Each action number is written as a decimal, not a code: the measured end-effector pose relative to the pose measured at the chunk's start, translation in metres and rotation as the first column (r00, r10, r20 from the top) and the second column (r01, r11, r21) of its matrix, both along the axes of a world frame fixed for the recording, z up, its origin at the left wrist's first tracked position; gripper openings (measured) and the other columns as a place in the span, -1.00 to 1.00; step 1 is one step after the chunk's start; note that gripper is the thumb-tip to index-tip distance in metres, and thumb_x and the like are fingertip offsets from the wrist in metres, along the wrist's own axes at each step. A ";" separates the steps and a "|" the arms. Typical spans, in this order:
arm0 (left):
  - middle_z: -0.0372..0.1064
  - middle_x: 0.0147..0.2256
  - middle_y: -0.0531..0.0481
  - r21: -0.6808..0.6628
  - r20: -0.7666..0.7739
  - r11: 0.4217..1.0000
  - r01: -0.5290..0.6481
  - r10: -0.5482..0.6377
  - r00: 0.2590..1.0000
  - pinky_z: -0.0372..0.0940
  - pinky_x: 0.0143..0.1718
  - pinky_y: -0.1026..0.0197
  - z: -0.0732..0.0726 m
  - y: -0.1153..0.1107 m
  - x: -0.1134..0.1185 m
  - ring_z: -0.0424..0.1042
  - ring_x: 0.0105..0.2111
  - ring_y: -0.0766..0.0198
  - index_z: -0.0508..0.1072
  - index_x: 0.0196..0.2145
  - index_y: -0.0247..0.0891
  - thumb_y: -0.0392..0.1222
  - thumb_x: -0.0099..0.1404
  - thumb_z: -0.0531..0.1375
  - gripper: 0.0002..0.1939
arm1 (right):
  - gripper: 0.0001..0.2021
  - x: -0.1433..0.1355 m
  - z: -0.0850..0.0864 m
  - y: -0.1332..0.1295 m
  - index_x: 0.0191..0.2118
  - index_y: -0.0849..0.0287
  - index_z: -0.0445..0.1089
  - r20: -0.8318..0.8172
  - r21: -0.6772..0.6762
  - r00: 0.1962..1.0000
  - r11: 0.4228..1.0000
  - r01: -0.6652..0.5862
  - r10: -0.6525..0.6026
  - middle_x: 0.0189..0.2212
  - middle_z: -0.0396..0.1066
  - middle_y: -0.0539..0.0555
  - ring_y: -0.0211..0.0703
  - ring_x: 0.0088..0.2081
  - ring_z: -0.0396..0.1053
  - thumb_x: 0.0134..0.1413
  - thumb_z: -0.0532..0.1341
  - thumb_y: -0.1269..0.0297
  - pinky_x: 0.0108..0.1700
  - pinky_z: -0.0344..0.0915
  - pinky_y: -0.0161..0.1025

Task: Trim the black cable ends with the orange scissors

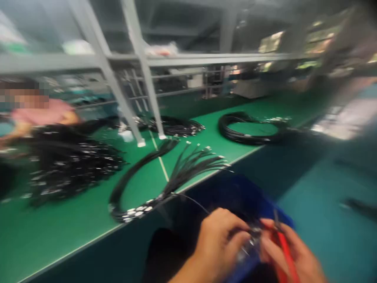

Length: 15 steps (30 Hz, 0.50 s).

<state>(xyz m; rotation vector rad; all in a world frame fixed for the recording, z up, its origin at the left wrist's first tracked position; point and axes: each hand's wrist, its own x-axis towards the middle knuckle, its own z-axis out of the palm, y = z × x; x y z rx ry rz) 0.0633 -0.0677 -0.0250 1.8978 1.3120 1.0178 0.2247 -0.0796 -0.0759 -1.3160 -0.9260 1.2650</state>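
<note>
My left hand (222,237) is closed in a pinch at the end of a thin black cable (193,200). This cable runs back to a bundle of black cables (188,173) with pale connector ends, curved along the table edge. Small shiny pieces (250,239), blurred, show between my two hands. In my right hand (303,251) are red-handled pliers (285,249); their jaws are too blurred to make out. Both hands are over a blue bin (244,196), beyond the table's front edge.
A green table (73,236) carries a coiled cable bundle (244,137), another coil (179,125) and a large cable heap (73,165). White shelf posts (150,90) rise from it. A person in a pink top (44,112) is at the left.
</note>
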 end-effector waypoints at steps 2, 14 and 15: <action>0.42 -0.44 0.03 -0.072 0.157 0.997 -0.041 0.052 0.986 0.25 -0.34 0.27 -0.003 0.005 -0.002 0.37 -0.40 0.28 0.49 -0.39 -0.22 -0.34 0.18 0.20 -0.92 | -0.56 -0.003 0.013 0.002 -0.13 0.03 0.30 -0.189 -0.006 0.981 0.999 -0.037 0.036 -0.52 0.35 -0.08 -0.24 -0.56 0.25 -0.17 0.38 0.12 -0.52 0.25 -0.33; 0.37 -0.51 0.02 -0.188 0.161 0.982 -0.009 0.040 0.986 0.17 -0.45 0.33 -0.007 0.015 -0.008 0.33 -0.49 0.31 0.47 -0.48 -0.27 -0.26 0.19 0.17 -0.87 | -0.61 -0.043 0.035 0.020 -0.14 0.08 0.30 -0.358 0.039 0.926 0.989 0.141 -0.118 -0.42 0.44 -0.06 -0.28 -0.44 0.35 -0.14 0.39 0.26 -0.37 0.29 -0.40; 0.37 -0.50 0.02 -0.192 0.154 0.981 -0.011 0.041 0.987 0.17 -0.45 0.33 -0.008 0.015 -0.008 0.33 -0.49 0.31 0.47 -0.48 -0.27 -0.27 0.19 0.16 -0.87 | -0.61 -0.042 0.034 0.021 -0.15 0.08 0.29 -0.357 0.039 0.927 0.990 0.135 -0.113 -0.44 0.44 -0.07 -0.30 -0.45 0.34 -0.14 0.39 0.26 -0.39 0.28 -0.42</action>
